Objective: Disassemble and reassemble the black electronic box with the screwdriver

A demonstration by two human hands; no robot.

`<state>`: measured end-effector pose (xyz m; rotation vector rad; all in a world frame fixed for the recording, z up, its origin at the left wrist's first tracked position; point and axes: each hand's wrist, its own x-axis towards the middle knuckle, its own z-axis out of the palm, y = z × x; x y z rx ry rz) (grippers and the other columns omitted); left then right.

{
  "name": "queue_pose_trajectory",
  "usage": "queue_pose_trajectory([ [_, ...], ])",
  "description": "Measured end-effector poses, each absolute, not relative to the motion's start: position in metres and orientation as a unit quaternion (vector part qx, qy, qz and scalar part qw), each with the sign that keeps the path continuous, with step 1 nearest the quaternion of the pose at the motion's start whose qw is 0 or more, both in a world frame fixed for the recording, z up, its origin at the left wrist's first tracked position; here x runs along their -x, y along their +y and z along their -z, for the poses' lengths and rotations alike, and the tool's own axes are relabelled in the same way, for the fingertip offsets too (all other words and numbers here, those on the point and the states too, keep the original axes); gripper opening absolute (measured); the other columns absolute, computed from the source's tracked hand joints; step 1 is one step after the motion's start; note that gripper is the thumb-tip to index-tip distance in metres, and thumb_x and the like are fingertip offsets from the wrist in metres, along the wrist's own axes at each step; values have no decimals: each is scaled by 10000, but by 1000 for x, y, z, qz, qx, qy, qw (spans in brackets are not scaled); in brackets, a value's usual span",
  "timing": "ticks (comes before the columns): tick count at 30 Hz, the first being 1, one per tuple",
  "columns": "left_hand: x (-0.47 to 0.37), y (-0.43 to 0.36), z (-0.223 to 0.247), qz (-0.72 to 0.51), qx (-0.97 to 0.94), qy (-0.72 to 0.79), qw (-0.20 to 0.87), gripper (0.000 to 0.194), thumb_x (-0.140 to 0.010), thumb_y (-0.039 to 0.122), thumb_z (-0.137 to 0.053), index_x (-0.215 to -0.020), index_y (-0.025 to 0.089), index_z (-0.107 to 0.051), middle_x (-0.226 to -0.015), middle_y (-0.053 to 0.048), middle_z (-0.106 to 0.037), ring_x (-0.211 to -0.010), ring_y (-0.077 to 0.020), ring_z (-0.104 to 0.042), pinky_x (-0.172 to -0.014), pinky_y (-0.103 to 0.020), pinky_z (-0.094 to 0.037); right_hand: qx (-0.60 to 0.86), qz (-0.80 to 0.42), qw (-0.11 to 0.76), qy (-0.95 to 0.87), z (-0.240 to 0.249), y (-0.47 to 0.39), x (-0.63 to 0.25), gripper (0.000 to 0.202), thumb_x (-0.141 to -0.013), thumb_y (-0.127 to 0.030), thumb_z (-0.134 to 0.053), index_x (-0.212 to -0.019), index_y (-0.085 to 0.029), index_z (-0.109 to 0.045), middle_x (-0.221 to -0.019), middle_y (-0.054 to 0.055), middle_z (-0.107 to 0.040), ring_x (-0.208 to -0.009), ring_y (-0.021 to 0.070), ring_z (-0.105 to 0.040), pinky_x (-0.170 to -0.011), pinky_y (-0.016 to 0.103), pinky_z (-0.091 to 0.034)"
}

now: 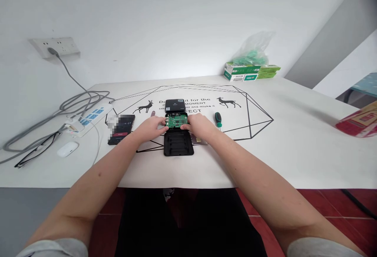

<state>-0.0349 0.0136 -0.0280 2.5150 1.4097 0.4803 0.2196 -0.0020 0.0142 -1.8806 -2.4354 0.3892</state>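
A green circuit board lies in a black casing in front of me. My left hand grips the board's left edge, fingers behind and thumb in front. On the opposite edge, my right hand has its thumb on the board's near corner and its fingers curled behind. Just beyond sits a closed black box with small labels. Nearer to me rests a black plastic cover, its ribbed inside facing up. Partly hidden under my right hand is a flat metallic piece. A green-and-black screwdriver lies to the right.
A phone, white mouse, glasses and power strip with coiled grey cable occupy the left. Green-and-white boxes under a plastic bag stand against the wall. A red package is at far right.
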Motion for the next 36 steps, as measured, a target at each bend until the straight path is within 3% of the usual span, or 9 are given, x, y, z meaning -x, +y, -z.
queue_pose_trajectory([
  [8,33,12,27,-160,-848,490,118,261,-990,479,-593,-1010,239,-694,-1139,-93,-808,-1130,-341,-758,-1097,-523,-568,610,-128,39,-781,-8,2,-221,307,-1055,-466,-706,-1092,-169,-771,-1004,136,-826,-912,269,-773,-737,318,-487],
  [12,34,11,28,-178,-841,492,135,315,-995,485,-592,-1150,241,-716,-1266,-89,-808,-1227,-337,-748,-1154,-515,-548,614,-146,88,-771,-2,6,-224,340,-999,-454,-790,-1203,-189,-727,-1032,118,-824,-920,263,-763,-724,313,-476],
  [16,35,12,29,-174,-858,466,125,377,-1022,481,-556,-1252,248,-742,-1345,-79,-802,-1277,-327,-733,-1228,-527,-499,603,-196,102,-766,2,9,-227,238,-999,-408,-797,-1095,-198,-737,-896,63,-801,-799,213,-734,-720,303,-469],
  [24,36,13,32,-171,-871,449,101,384,-1039,482,-535,-1205,255,-796,-1205,-74,-833,-1188,-325,-758,-1347,-602,-361,603,-209,101,-763,3,9,-227,197,-1008,-368,-784,-1094,-196,-742,-824,39,-782,-708,185,-698,-678,294,-462],
  [29,40,18,38,-187,-877,429,103,343,-1034,467,-569,-1176,277,-818,-1268,-82,-813,-1321,-335,-714,-1322,-597,-416,601,-201,91,-768,2,9,-226,189,-1016,-363,-767,-1098,-192,-758,-828,50,-793,-724,195,-710,-675,296,-467],
  [36,40,17,38,-179,-873,438,120,385,-1069,469,-538,-1171,251,-837,-1408,-125,-709,-1394,-337,-639,-1323,-619,-414,582,-191,67,-787,1,9,-227,221,-1050,-363,-700,-917,-198,-761,-824,67,-794,-805,220,-736,-690,309,-465],
])
